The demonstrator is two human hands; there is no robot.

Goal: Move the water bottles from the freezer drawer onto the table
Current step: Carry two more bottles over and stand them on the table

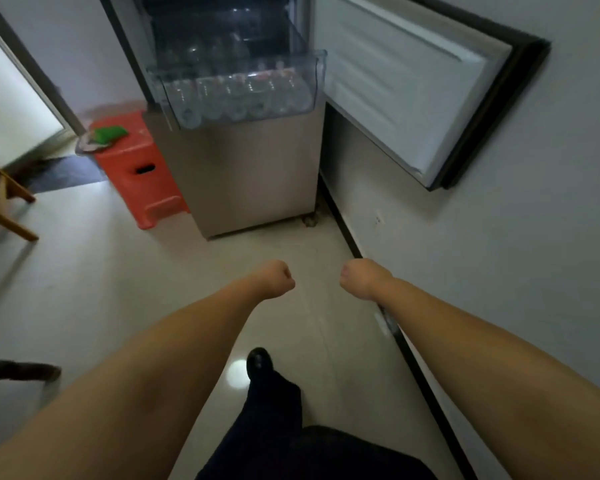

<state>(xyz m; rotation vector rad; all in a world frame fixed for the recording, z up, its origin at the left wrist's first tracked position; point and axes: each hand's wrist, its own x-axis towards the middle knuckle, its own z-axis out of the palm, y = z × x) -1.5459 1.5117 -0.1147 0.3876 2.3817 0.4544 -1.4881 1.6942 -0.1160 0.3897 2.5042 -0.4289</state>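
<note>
Inside drawer (236, 88) — bottles (243, 95) blurred, labels unreadable

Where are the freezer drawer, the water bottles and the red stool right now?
freezer drawer (321, 69): head view, on its clear right front corner.
water bottles (236, 98): head view, on the middle of the row lying in the drawer.
red stool (142, 181): head view, on its front side below the slot.

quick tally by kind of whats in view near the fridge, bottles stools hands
water bottles in the pulled-out freezer drawer: about 6, outlines blur
red stool: 1
left hand, right hand, both fists: 2
total: about 9
</note>
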